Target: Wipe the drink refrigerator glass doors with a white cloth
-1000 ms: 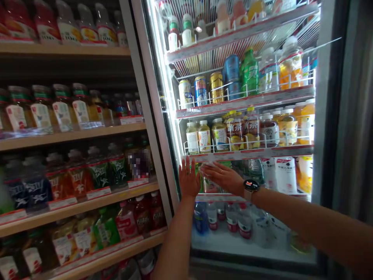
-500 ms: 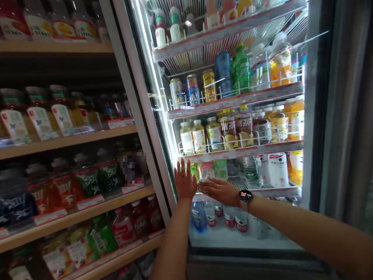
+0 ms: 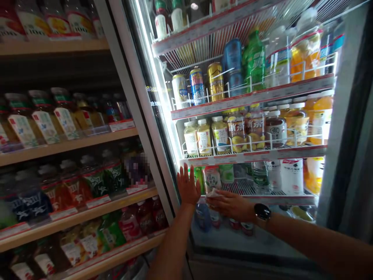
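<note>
On the cooler's glass door, a white wipe sits beneath the right hand's nearly straight, closed-up fingers; the left hand splays bare at its left edge. The wipe looks light, soft, best pinched bunched. Behind the door, tea bottles read 冰茶.

From where I'm standing, the lower glass lies clear beneath the right hand, but leftward the left hand and cooler's upright frame obstruct.
</note>
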Tool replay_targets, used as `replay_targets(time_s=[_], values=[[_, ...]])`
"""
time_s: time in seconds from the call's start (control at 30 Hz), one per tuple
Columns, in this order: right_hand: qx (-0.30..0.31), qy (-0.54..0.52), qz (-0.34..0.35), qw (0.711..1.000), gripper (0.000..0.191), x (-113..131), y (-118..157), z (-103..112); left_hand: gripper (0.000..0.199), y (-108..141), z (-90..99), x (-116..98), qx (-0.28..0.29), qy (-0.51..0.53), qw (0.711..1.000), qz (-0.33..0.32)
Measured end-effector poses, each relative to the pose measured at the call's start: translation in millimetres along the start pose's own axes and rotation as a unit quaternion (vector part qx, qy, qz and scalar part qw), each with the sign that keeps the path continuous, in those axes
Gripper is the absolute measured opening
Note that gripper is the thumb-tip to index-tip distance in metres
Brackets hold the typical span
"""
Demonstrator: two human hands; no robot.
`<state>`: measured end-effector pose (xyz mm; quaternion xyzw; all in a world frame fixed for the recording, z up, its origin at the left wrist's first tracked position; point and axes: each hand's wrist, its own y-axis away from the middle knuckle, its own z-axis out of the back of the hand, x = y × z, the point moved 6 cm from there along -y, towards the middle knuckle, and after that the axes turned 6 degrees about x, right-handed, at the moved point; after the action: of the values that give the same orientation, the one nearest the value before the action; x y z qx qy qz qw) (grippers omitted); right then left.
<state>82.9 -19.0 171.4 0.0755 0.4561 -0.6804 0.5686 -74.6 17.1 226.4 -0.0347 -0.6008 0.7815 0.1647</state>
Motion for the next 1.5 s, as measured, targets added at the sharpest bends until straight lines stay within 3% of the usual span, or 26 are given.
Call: replay_targets(time_s=[0.2,0.3,0.43,0.5,0.57,0.63,0.77,0.87,0.97,1.07,1.17,1.27,1.37,1.5], values=[[0.015,-0.001,-0.012,1.0,0.035,-7,3,5,0.066,1,-1.5,1,0.007,0.004,1.0,0.001],[0.008,0.04,-0.038,0.998,0.04,-35,-15,28,0.064,2,-2.1,1,0.006,-0.009,1.0,0.0],[-0.031,0.081,-0.147,0.985,0.051,-86,-59,66,0.063,2,-3.3,1,0.002,-0.011,1.0,0.003],[-0.05,0.092,-0.191,0.976,0.053,-97,-74,73,0.064,2,-3.7,1,0.003,-0.004,1.0,0.005],[-0.041,0.091,-0.189,0.977,0.052,-88,-78,63,0.064,3,-4.4,2,0.009,0.001,1.0,0.008],[-0.013,0.082,-0.159,0.984,0.052,-65,-67,43,0.064,3,-5.4,1,0.019,0.002,1.0,0.007],[0.013,0.068,-0.112,0.991,0.052,-9,-17,1,0.063,3,-4.5,0,0.019,-0.004,1.0,0.008],[0.033,0.063,-0.084,0.994,0.053,15,11,-17,0.064,3,-3.1,0,0.009,0.001,1.0,0.01],[0.032,0.068,-0.066,0.995,0.047,7,8,-11,0.066,3,-4.1,1,0.011,0.01,1.0,0.009],[0.019,0.08,-0.097,0.992,0.046,-33,-23,19,0.066,3,-4.0,1,0.006,0.007,1.0,0.006],[-0.015,0.102,-0.172,0.98,0.057,-84,-59,57,0.064,2,-1.7,-1,-0.005,0.021,1.0,0.0],[-0.056,0.113,-0.205,0.971,0.063,-106,-76,80,0.064,2,-0.2,-2,-0.006,0.025,1.0,0.004],[-0.036,0.106,-0.186,0.976,0.063,-89,-65,68,0.066,3,-0.5,-1,-0.003,0.018,1.0,0.005],[-0.006,0.097,-0.16,0.982,0.057,-40,-27,28,0.067,2,-3.5,0,0.014,0.018,1.0,0.008]])
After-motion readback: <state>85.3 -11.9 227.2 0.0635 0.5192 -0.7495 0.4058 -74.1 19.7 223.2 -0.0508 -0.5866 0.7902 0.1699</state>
